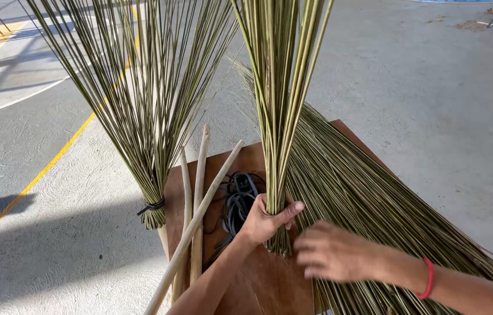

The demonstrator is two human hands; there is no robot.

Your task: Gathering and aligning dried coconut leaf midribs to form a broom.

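Upright bundle of thin green stalks (278, 116), gripped near its base by the left hand (267, 219) and stood on end on the brown wooden board (270, 286). Its long axis runs nearly vertical, the cut ends resting on the board just below the fist and the free tips fanning upward out of the top of the view. The left hand wraps closed around the bundle, thumb pointing to the right across the stalks. The right hand (334, 252), blurred, lies low and just right of the bundle's foot, fingers loosely spread and holding nothing that can be seen; whether its fingertips touch the bundle's base cannot be told. It rests over the loose pile of stalks (375, 210), which lies flat on the board with its long axis slanting from upper left to lower right, directly behind and beside the upright bundle. A red band (429, 279) circles the right wrist. Left of the left hand lies a coil of black straps (239, 198), near the grip, and beyond it three pale wooden poles (197, 216) lean across the board's left edge. A second, already tied bundle (141, 105) stands off the board's left corner on the concrete floor (445, 116), bound by a black tie (152, 206) near its base
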